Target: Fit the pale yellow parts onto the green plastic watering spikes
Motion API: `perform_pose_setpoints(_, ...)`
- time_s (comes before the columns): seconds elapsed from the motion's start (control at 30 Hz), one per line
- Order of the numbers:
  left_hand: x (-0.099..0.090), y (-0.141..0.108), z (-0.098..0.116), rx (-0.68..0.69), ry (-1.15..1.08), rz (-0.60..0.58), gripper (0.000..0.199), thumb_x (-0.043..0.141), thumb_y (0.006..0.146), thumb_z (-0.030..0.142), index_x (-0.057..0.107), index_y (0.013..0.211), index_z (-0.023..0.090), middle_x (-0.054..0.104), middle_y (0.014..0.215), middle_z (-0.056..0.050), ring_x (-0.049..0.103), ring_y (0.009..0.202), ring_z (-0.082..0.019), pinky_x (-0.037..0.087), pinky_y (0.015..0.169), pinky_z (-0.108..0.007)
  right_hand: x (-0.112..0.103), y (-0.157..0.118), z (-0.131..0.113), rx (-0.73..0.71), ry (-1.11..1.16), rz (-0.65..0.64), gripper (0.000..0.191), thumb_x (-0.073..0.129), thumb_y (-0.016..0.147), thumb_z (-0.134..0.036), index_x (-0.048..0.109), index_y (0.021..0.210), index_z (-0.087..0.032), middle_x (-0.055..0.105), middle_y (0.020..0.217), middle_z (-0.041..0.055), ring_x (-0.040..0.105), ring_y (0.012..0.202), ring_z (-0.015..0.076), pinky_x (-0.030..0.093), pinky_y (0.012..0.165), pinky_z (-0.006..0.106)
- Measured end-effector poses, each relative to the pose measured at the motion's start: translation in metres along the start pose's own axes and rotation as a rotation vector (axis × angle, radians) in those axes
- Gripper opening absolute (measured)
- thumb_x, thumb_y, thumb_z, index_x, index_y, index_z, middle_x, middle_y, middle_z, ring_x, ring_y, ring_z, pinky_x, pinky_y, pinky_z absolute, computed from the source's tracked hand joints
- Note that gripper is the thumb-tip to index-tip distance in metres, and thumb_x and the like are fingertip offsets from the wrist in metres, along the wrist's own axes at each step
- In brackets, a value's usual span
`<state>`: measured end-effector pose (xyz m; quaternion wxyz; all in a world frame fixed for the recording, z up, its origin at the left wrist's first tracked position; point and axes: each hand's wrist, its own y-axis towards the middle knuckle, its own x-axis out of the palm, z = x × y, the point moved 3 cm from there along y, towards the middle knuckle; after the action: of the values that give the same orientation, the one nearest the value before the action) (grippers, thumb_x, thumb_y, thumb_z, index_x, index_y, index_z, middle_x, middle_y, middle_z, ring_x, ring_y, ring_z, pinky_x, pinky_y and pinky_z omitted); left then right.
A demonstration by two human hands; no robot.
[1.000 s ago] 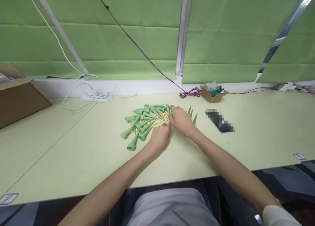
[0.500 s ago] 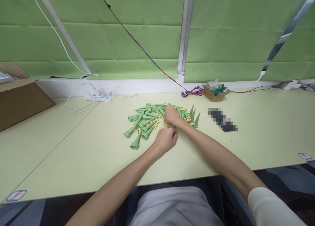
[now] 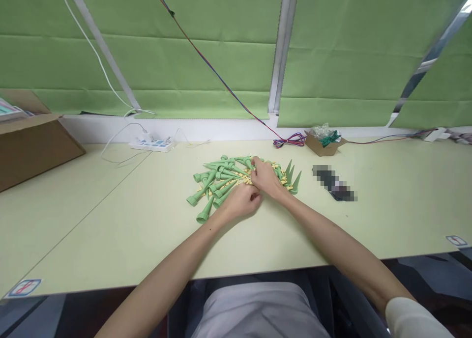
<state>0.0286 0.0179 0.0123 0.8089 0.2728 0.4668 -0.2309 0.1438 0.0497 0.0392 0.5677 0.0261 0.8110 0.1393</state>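
A heap of green plastic cone-shaped spikes (image 3: pixel 206 183) with wide ring-like ends lies on the table, mixed with small yellow plastic pieces (image 3: pixel 243 179). At the near edge of the heap, my left hand (image 3: pixel 241 200) is closed in a loose fist; whatever its fingers hold is hidden. My right hand (image 3: pixel 266 177) is above and right of it, over the middle of the heap. Its fingers are bent down and pressed together among the green and yellow parts, and their tips are hidden. A few green spikes (image 3: pixel 296 182) point upward at the right end.
On the right lies a dark, pixel-blurred object (image 3: pixel 334 183). Behind it stands a small cardboard box (image 3: pixel 322 146) beside a coiled red-blue cable (image 3: pixel 289 140). A power strip (image 3: pixel 152 144) and a larger cardboard box (image 3: pixel 37 151) are at the left. The table's front edge runs below my forearms.
My left hand has shifted slightly left and up, further over the near spikes. My right hand has moved a little right and its fingers are bent differently. The whole view has shifted slightly.
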Motion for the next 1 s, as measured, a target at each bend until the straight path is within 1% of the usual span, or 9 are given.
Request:
perform_pose_setpoints(0.17, -0.035, -0.003, 0.004, -0.173, 0.22, -0.019, 0.026, 0.046, 0.082, 0.015, 0.058, 0.06, 0.02, 0.059, 0.059, -0.006, 0.053, 0.056, -0.019, 0.03, 0.057, -0.031, 0.001, -0.015, -0.002, -0.015, 0.02, -0.002, 0.035, 0.032, 0.096, -0.017, 0.048, 0.128, -0.016, 0.068, 0.088, 0.0093, 0.064, 0.083, 0.0254, 0.044, 0.075, 0.031)
perform_pose_setpoints(0.23, -0.053, -0.01, 0.003, -0.272, 0.256, 0.034, 0.024, 0.045, 0.083, 0.015, 0.064, 0.07, 0.02, 0.065, 0.068, -0.007, 0.059, 0.063, -0.022, 0.034, 0.059, -0.031, 0.005, -0.02, -0.005, -0.024, 0.01, -0.035, 0.036, 0.033, 0.096, -0.016, 0.048, 0.129, -0.015, 0.069, 0.09, 0.0109, 0.065, 0.085, 0.0261, 0.045, 0.076, 0.032)
perform_pose_setpoints(0.33, -0.075, -0.029, -0.007, -0.336, 0.255, 0.14, 0.02, 0.049, 0.086, 0.023, 0.068, 0.093, 0.022, 0.072, 0.093, -0.008, 0.066, 0.086, -0.026, 0.041, 0.067, -0.03, 0.01, -0.025, -0.008, -0.003, -0.024, -0.082, 0.04, 0.033, 0.095, -0.013, 0.046, 0.133, -0.014, 0.069, 0.096, 0.0144, 0.066, 0.091, 0.0276, 0.046, 0.079, 0.035)
perform_pose_setpoints(0.4, -0.083, -0.047, -0.021, -0.419, 0.314, 0.135, 0.023, 0.05, 0.087, 0.029, 0.067, 0.101, 0.022, 0.072, 0.099, -0.01, 0.066, 0.091, -0.028, 0.042, 0.068, -0.031, 0.011, -0.028, -0.01, 0.0, -0.047, -0.105, 0.041, 0.033, 0.096, -0.012, 0.047, 0.134, -0.014, 0.069, 0.098, 0.0159, 0.067, 0.092, 0.0287, 0.047, 0.079, 0.036)
perform_pose_setpoints(0.57, -0.08, -0.092, -0.054, -0.589, 0.295, 0.011, 0.022, 0.053, 0.082, 0.036, 0.064, 0.097, 0.024, 0.071, 0.085, -0.007, 0.065, 0.079, -0.028, 0.038, 0.058, -0.03, 0.009, -0.034, -0.019, 0.012, -0.097, -0.113, 0.037, 0.032, 0.099, -0.014, 0.05, 0.131, -0.014, 0.069, 0.098, 0.0168, 0.068, 0.095, 0.0305, 0.048, 0.079, 0.036)
perform_pose_setpoints(0.67, -0.074, -0.107, -0.062, -0.578, 0.166, 0.003, 0.025, 0.052, 0.081, 0.038, 0.061, 0.101, 0.026, 0.069, 0.076, -0.003, 0.066, 0.078, -0.026, 0.039, 0.058, -0.028, 0.014, -0.041, -0.026, -0.02, -0.07, -0.135, 0.033, 0.032, 0.103, -0.022, 0.054, 0.125, -0.016, 0.07, 0.096, 0.0153, 0.069, 0.093, 0.0285, 0.048, 0.079, 0.035)
perform_pose_setpoints(0.8, -0.072, -0.115, -0.064, -0.595, 0.118, -0.029, 0.028, 0.053, 0.076, 0.032, 0.056, 0.103, 0.025, 0.065, 0.068, 0.0, 0.063, 0.069, -0.023, 0.038, 0.056, -0.028, 0.028, -0.054, -0.036, -0.153, -0.02, -0.159, 0.032, 0.034, 0.105, -0.035, 0.058, 0.116, -0.017, 0.071, 0.095, 0.0119, 0.069, 0.091, 0.0259, 0.047, 0.076, 0.031)
perform_pose_setpoints(0.9, -0.076, -0.115, -0.057, -0.599, 0.119, 0.023, 0.028, 0.053, 0.077, 0.03, 0.052, 0.105, 0.025, 0.061, 0.065, 0.002, 0.061, 0.064, -0.021, 0.038, 0.056, -0.027, 0.035, -0.061, -0.044, -0.276, -0.005, -0.149, 0.031, 0.038, 0.104, -0.04, 0.059, 0.111, -0.018, 0.071, 0.099, 0.0109, 0.068, 0.09, 0.0247, 0.045, 0.075, 0.031)
perform_pose_setpoints(1.0, -0.081, -0.104, -0.044, -0.56, 0.016, 0.199, 0.03, 0.054, 0.081, 0.038, 0.05, 0.108, 0.025, 0.061, 0.072, 0.004, 0.058, 0.057, -0.016, 0.041, 0.058, -0.026, 0.039, -0.062, -0.05, -0.32, -0.008, -0.172, 0.025, 0.04, 0.102, -0.031, 0.059, 0.112, -0.018, 0.07, 0.1, 0.0106, 0.068, 0.087, 0.0232, 0.045, 0.075, 0.031)
